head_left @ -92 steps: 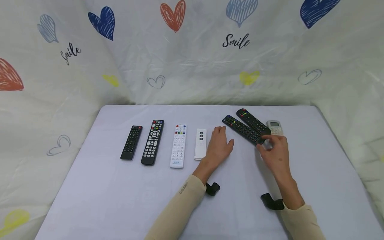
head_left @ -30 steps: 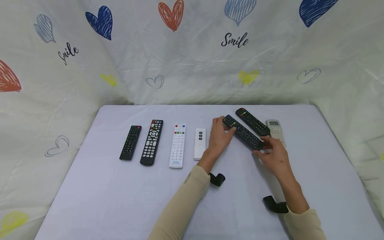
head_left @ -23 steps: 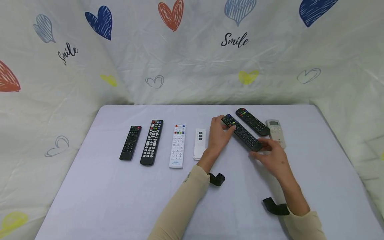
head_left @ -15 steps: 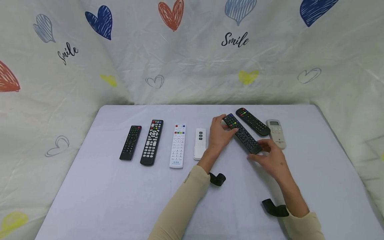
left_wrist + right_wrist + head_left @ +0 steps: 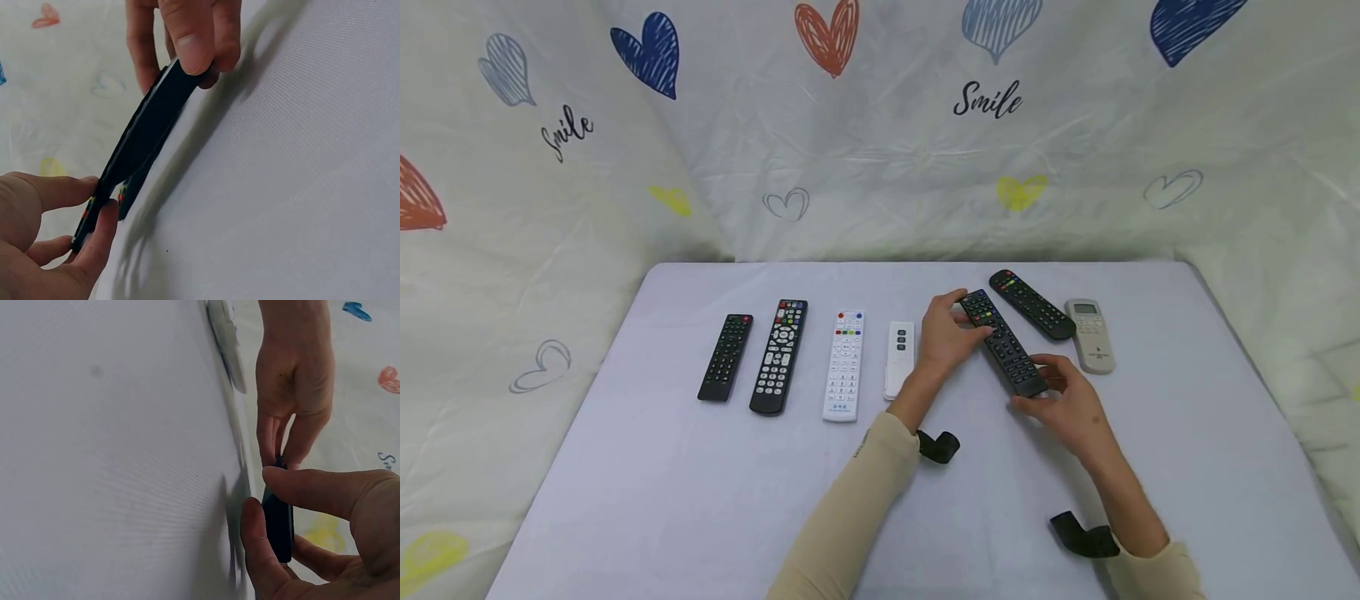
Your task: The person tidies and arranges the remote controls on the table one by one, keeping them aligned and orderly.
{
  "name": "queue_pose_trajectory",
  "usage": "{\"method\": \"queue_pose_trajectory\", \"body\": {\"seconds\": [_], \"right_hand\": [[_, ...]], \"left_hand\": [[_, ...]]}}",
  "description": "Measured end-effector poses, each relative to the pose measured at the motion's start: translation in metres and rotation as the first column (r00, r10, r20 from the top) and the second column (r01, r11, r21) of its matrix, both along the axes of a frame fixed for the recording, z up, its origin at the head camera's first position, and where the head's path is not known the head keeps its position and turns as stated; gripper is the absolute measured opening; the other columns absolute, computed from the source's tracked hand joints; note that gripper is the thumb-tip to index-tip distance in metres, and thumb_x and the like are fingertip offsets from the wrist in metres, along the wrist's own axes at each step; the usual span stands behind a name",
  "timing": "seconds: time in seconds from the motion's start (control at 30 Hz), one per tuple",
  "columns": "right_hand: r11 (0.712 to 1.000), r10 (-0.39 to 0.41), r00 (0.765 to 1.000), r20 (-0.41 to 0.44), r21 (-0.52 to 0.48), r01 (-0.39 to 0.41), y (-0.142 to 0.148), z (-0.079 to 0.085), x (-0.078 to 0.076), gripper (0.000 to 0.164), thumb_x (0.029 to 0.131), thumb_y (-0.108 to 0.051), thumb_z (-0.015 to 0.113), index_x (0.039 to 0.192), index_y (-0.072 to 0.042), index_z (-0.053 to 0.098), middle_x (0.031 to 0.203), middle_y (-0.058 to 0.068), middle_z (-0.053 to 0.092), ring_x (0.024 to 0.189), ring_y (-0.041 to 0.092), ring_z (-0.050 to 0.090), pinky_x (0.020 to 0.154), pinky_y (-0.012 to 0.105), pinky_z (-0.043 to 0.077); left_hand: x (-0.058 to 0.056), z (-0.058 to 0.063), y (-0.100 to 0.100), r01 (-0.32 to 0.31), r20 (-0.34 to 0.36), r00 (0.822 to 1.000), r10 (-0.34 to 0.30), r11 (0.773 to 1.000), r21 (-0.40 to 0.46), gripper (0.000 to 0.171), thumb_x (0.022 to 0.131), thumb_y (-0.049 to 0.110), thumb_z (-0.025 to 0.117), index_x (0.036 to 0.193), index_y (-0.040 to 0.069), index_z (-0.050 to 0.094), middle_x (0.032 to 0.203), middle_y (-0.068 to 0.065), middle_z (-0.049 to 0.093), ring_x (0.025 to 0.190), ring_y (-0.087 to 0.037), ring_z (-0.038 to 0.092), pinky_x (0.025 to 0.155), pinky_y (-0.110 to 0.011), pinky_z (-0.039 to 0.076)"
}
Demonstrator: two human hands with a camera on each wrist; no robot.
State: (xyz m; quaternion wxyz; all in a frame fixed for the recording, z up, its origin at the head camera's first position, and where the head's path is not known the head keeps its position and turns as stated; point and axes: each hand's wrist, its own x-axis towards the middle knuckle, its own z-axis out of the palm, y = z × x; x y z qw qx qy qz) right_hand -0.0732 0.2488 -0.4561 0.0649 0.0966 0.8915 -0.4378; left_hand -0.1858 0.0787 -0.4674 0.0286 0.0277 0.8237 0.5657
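A black remote control (image 5: pixel 1004 343) slants between both hands, raised off the white table as the wrist views show. My left hand (image 5: pixel 949 335) pinches its far end, thumb on the button side and fingers beneath. At the near end my right hand (image 5: pixel 1067 410) grips it between thumb and fingers. In the left wrist view the remote's dark side (image 5: pixel 140 137) spans the gap from one hand to the other. Behind it lies a second black remote (image 5: pixel 1032 305) with rounded ends, and to the right of that a beige air-conditioner remote (image 5: pixel 1092 335) with a small screen.
Left of the hands, a row lies on the white table (image 5: pixel 700 500): a short black remote (image 5: pixel 726 357), a longer black remote (image 5: pixel 778 357), a white remote (image 5: pixel 844 365) and a small white remote (image 5: pixel 900 360). A patterned cloth (image 5: pixel 880 150) hangs behind.
The left hand has come from beside the remote to pinch its far end. Both hands have lifted it away from the rounded black remote, turning it and bringing its near end toward me.
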Motion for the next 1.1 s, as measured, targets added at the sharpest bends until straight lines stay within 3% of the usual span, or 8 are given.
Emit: {"method": "queue_pose_trajectory", "body": {"seconds": [0.2, 0.4, 0.63, 0.9, 0.97, 1.1], "right_hand": [[1.0, -0.004, 1.0, 0.008, -0.01, 0.004, -0.005, -0.003, 0.006, 0.083, 0.082, -0.014, 0.087, 0.149, 0.003, 0.041, 0.141, 0.029, 0.052, 0.131, 0.046, 0.05, 0.11, 0.057, 0.041], [1.0, -0.005, 1.0, 0.013, -0.022, 0.005, -0.011, -0.003, 0.01, 0.085, 0.082, -0.015, 0.088, 0.149, 0.003, 0.04, 0.138, 0.028, 0.052, 0.13, 0.045, 0.051, 0.108, 0.055, 0.042], [1.0, 0.014, 1.0, -0.011, -0.011, -0.014, -0.017, -0.006, 0.012, 0.086, 0.083, -0.017, 0.088, 0.153, -0.004, 0.041, 0.137, 0.028, 0.055, 0.126, 0.044, 0.055, 0.1, 0.051, 0.047], [1.0, 0.025, 1.0, -0.007, -0.019, -0.025, -0.024, -0.006, 0.014, 0.086, 0.084, -0.016, 0.087, 0.154, -0.003, 0.039, 0.136, 0.027, 0.054, 0.124, 0.042, 0.055, 0.097, 0.047, 0.049], [0.999, 0.026, 1.0, -0.002, -0.027, -0.026, -0.025, -0.006, 0.015, 0.086, 0.084, -0.015, 0.087, 0.154, -0.002, 0.038, 0.136, 0.026, 0.054, 0.123, 0.04, 0.056, 0.094, 0.042, 0.052], [0.999, 0.029, 0.999, -0.022, -0.027, -0.03, -0.028, -0.005, 0.015, 0.085, 0.083, -0.013, 0.087, 0.153, -0.001, 0.039, 0.131, 0.025, 0.056, 0.118, 0.037, 0.058, 0.082, 0.02, 0.051]], "left_hand": [[0.001, 0.001, -0.003, 0.052, 0.034, 0.998, -0.052, 0.999, 0.014, 0.073, 0.079, 0.009, 0.09, 0.145, 0.008, 0.059, 0.145, -0.014, 0.058, 0.106, -0.022, 0.075, 0.073, -0.015, 0.054], [0.001, 0.002, -0.006, 0.09, 0.039, 0.995, -0.09, 0.996, -0.011, 0.073, 0.081, 0.01, 0.088, 0.147, 0.007, 0.058, 0.144, -0.015, 0.058, 0.106, -0.023, 0.074, 0.073, -0.015, 0.053], [0.002, 0.004, -0.008, 0.091, 0.071, 0.994, -0.089, 0.995, -0.029, 0.072, 0.082, 0.01, 0.086, 0.148, 0.008, 0.056, 0.136, -0.016, 0.061, 0.105, -0.023, 0.073, 0.076, -0.019, 0.054], [-0.001, 0.002, -0.011, 0.1, 0.083, 0.992, -0.098, 0.995, -0.025, 0.073, 0.083, 0.007, 0.085, 0.149, 0.007, 0.054, 0.14, -0.017, 0.06, 0.113, -0.025, 0.072, 0.079, -0.02, 0.057], [-0.002, 0.001, -0.012, 0.108, 0.087, 0.991, -0.106, 0.994, -0.02, 0.073, 0.084, 0.006, 0.084, 0.15, 0.007, 0.054, 0.14, -0.017, 0.059, 0.114, -0.026, 0.072, 0.079, -0.02, 0.057], [-0.001, 0.002, -0.013, 0.121, 0.091, 0.989, -0.119, 0.992, -0.025, 0.073, 0.085, 0.007, 0.083, 0.151, 0.007, 0.053, 0.142, -0.017, 0.059, 0.115, -0.026, 0.07, 0.08, -0.02, 0.056]]}}
